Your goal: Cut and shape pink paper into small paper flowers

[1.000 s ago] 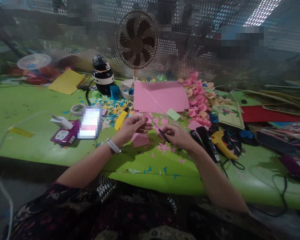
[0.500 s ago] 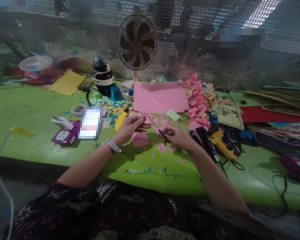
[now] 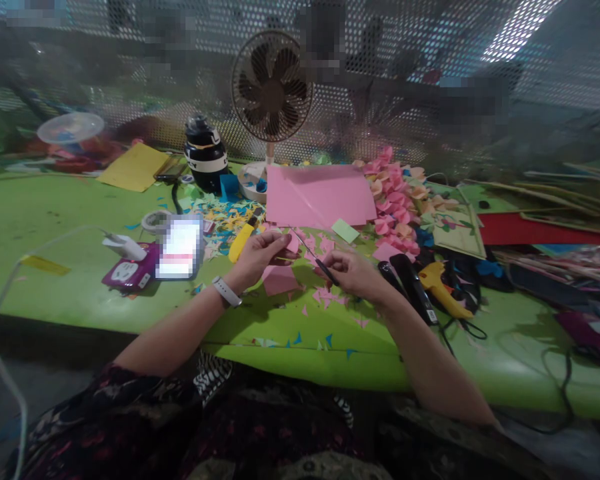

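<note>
My left hand [image 3: 260, 255], with a white watch band on its wrist, is closed in a pinch on a small pink paper piece [image 3: 293, 243]. In my right hand [image 3: 349, 272] is a slim metal tool with a black handle [image 3: 325, 271]; its exact kind is hard to make out. The tool's thin tip points up and left, close to the pink piece. Below my left hand lies a pink paper square [image 3: 279, 280]. Cut pink scraps [image 3: 325, 297] are scattered beneath my right hand.
A pink sheet stack [image 3: 320, 193] lies behind my hands, with curled pink paper petals [image 3: 393, 207] to its right. A yellow-handled cutter [image 3: 241, 241], a phone [image 3: 180, 247] and a purple power strip [image 3: 130, 270] are left. A yellow glue gun [image 3: 443, 290] is right; a fan [image 3: 273, 87] stands behind.
My hands stay almost in place. The pink piece in my left fingers shows more clearly beside the tool's tip; the whole view has shifted very slightly.
</note>
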A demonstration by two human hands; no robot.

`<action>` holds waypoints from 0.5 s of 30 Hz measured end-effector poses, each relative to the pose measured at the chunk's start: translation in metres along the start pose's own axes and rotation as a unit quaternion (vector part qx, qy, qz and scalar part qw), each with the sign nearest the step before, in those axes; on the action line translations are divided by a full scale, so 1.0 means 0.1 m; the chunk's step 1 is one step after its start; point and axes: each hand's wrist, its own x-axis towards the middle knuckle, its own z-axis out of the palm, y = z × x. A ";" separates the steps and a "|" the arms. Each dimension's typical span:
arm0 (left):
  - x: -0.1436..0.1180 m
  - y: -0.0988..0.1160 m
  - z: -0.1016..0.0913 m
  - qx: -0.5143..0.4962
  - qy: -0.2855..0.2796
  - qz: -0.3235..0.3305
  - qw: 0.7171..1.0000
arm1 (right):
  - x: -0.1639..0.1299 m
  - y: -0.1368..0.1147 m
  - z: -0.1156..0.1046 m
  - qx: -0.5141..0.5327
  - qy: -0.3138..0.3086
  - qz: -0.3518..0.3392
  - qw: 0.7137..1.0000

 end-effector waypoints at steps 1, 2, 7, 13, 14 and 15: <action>0.00 0.00 0.00 0.004 -0.004 -0.002 1.000 | 0.00 -0.01 0.00 0.001 -0.001 0.002 1.000; 0.00 0.00 0.00 0.007 -0.007 -0.004 1.000 | -0.01 -0.01 0.00 0.000 -0.002 0.004 1.000; -0.01 0.00 0.01 -0.001 -0.013 -0.011 1.000 | 0.00 0.01 0.01 -0.006 0.000 -0.005 1.000; -0.01 0.01 0.00 -0.014 -0.006 -0.004 1.000 | 0.03 0.05 0.00 0.007 -0.001 -0.018 1.000; -0.01 0.01 0.00 -0.013 -0.005 -0.003 1.000 | 0.03 0.06 0.00 0.009 -0.003 -0.019 1.000; 0.00 0.01 0.00 -0.012 -0.003 -0.002 1.000 | 0.03 0.06 0.00 0.010 -0.002 -0.018 1.000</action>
